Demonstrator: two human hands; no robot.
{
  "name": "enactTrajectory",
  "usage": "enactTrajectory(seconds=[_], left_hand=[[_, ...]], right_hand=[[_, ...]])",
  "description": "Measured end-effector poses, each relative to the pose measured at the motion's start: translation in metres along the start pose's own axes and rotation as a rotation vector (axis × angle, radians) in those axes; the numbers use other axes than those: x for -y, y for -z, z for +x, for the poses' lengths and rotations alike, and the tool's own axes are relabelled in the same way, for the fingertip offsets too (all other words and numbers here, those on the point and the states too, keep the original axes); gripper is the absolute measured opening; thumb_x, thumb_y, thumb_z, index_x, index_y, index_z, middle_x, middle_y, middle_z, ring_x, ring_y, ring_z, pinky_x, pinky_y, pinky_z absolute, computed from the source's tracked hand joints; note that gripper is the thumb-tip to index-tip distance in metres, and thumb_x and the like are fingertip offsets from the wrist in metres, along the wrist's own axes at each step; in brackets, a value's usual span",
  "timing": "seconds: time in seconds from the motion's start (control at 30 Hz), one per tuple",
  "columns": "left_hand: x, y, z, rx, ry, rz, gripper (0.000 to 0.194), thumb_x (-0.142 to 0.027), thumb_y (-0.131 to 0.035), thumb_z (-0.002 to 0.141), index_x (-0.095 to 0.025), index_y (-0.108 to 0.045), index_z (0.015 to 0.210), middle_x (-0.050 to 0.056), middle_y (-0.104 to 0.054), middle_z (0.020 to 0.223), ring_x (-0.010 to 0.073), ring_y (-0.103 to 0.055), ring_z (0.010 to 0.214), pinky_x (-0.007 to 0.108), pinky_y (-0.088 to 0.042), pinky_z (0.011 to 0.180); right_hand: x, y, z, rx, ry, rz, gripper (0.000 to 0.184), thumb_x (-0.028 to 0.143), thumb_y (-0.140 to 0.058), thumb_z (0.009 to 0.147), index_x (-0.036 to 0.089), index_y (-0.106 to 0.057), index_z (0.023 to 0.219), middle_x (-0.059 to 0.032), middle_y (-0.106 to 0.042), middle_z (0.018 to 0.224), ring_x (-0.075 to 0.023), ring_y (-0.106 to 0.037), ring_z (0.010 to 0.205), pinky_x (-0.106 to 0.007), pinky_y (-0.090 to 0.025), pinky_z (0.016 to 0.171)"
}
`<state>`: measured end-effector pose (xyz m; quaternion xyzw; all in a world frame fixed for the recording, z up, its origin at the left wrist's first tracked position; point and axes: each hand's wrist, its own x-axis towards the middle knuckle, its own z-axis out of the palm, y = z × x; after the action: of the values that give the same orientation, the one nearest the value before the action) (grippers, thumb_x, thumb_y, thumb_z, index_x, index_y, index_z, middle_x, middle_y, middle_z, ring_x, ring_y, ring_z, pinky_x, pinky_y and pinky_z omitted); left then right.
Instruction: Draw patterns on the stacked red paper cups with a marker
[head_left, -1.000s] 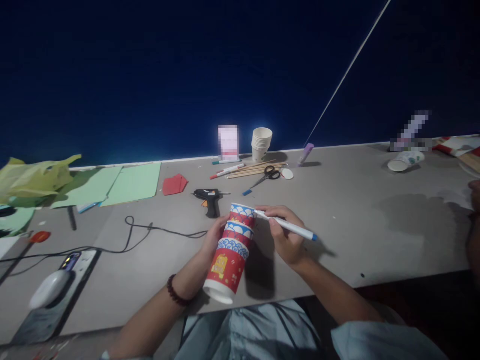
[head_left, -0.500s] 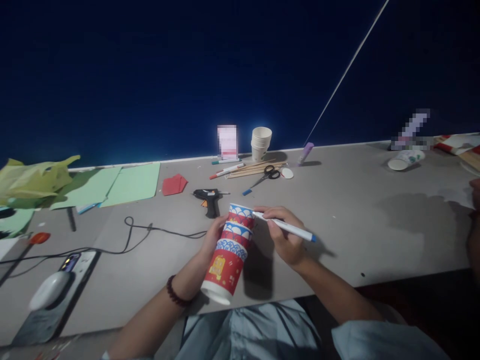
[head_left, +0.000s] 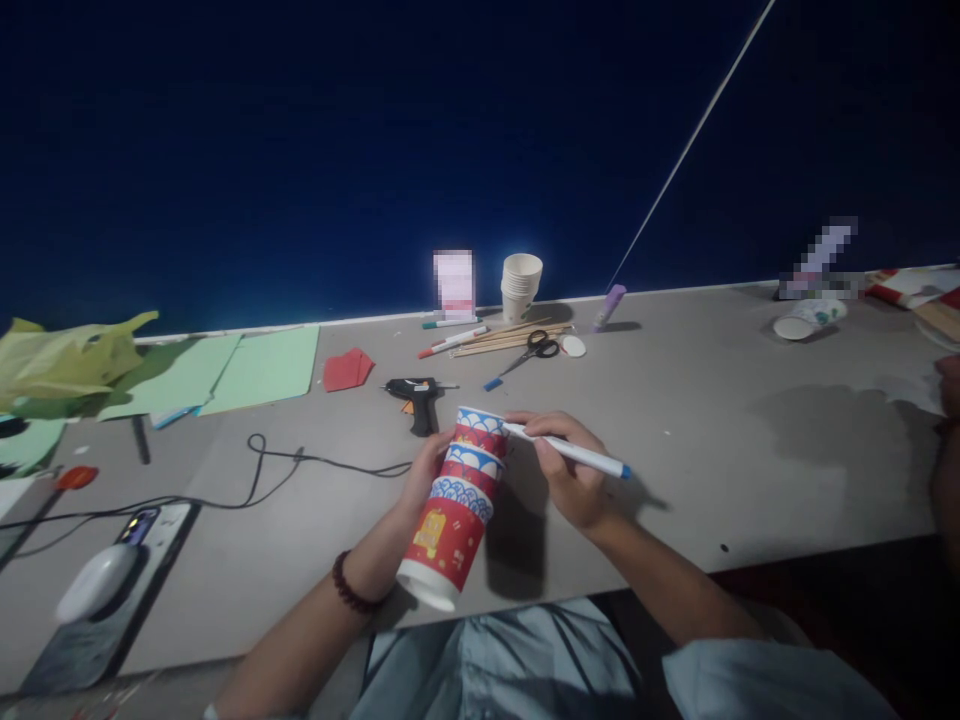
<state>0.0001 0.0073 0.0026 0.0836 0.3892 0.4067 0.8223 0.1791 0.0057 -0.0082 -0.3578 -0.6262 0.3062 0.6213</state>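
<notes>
Nested red paper cups (head_left: 448, 540) with blue scallop patterns on their white upper bands lie tilted in my left hand (head_left: 429, 472), above the table's near edge. That hand is wrapped round the stack's left side, and the cups hide some of its fingers. My right hand (head_left: 574, 470) grips a white marker (head_left: 581, 455) with a blue end. The marker's tip meets the top cup near its rim, on the right side; whether it touches I cannot tell for certain. Just beyond the stack lies a black glue gun (head_left: 418, 397).
Scissors (head_left: 541, 346), wooden sticks (head_left: 502, 342), a folded red paper (head_left: 348, 370) and a white cup stack (head_left: 520, 285) are farther back. Green sheets (head_left: 262, 370), a black cable (head_left: 330, 462) and a phone (head_left: 112, 610) bearing a white case lie left. Another person's hand (head_left: 949, 380) shows at right.
The lower end of the red cup stack has shifted slightly left and turned a little. Both hands keep almost the same place, with the marker still at the top cup.
</notes>
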Motion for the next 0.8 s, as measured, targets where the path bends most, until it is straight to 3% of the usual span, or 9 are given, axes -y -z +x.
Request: enactTrajectory(seconds=[0.37, 0.6, 0.8], left_hand=[[-0.0012, 0.0026, -0.0001, 0.033, 0.022, 0.01, 0.032, -0.036, -0.057, 0.087, -0.007, -0.07, 0.092, 0.013, -0.074, 0.079, 0.022, -0.07, 0.066, 0.033, -0.058, 0.066], [-0.0002, 0.0017, 0.0005, -0.016, -0.024, 0.001, 0.032, -0.034, -0.058, 0.086, -0.005, -0.071, 0.092, 0.016, -0.075, 0.084, 0.0241, -0.071, 0.069, 0.036, -0.058, 0.069], [-0.0002, 0.0037, 0.001, 0.02, -0.018, 0.006, 0.032, -0.035, -0.059, 0.086, -0.006, -0.071, 0.09, 0.014, -0.075, 0.082, 0.0222, -0.07, 0.067, 0.034, -0.057, 0.068]], right_hand=[[0.0011, -0.0026, 0.0014, -0.04, 0.026, 0.015, 0.015, 0.017, -0.057, 0.091, 0.025, -0.069, 0.093, -0.0053, -0.078, 0.099, -0.0218, -0.075, 0.095, -0.039, -0.059, 0.086], [-0.0014, -0.0022, 0.0012, -0.009, 0.005, 0.043, 0.013, 0.018, -0.057, 0.091, 0.024, -0.069, 0.091, -0.0073, -0.078, 0.1, -0.0234, -0.075, 0.097, -0.04, -0.059, 0.086], [-0.0032, -0.0024, 0.0002, 0.002, 0.0, 0.069, 0.014, 0.018, -0.057, 0.092, 0.025, -0.069, 0.092, -0.007, -0.078, 0.102, -0.0237, -0.075, 0.099, -0.041, -0.059, 0.088]])
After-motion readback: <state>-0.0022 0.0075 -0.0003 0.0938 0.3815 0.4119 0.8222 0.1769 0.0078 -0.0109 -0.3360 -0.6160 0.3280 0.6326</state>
